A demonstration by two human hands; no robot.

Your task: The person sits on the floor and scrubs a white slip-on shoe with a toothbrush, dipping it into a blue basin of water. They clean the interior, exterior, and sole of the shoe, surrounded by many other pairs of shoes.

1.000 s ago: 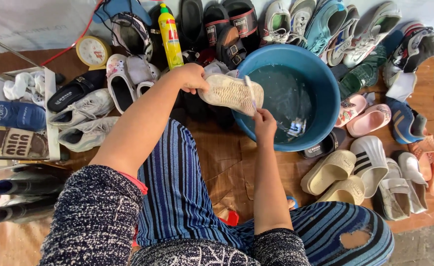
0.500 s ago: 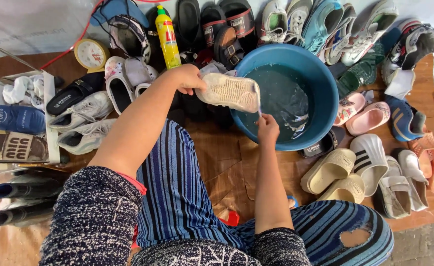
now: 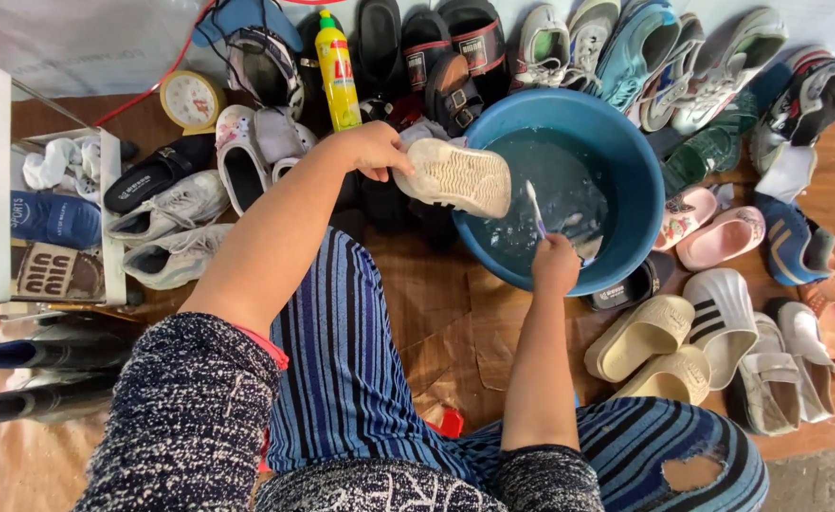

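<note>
Over the blue basin (image 3: 626, 142), mid-scrub: left hand (image 3: 372, 150) clamped on a cream shoe (image 3: 455, 177), sole up at the rim; right hand (image 3: 555, 265) gripping a toothbrush (image 3: 536, 209) dipped in soapy water. Next up, probably brush to sole.

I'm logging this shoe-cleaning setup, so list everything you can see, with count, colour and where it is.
Basin: one, blue, holding soapy water, right of centre.
Shoe: one, cream, sole up, over the basin's left rim.
Brush: one, thin pale handle, over the water.
Bottle: one, yellow with green cap, top centre.
Clock: one, round, yellow rim, top left.
Sneakers: pair, grey-white, left.
Slides: several, cream and white, lower right.
Pink sandals: pair, right of the basin.
Other footwear: many, mixed colours, along the top row.
Shelf: one, white, far left.
Left hand: grips the shoe.
Right hand: grips the brush.
</note>
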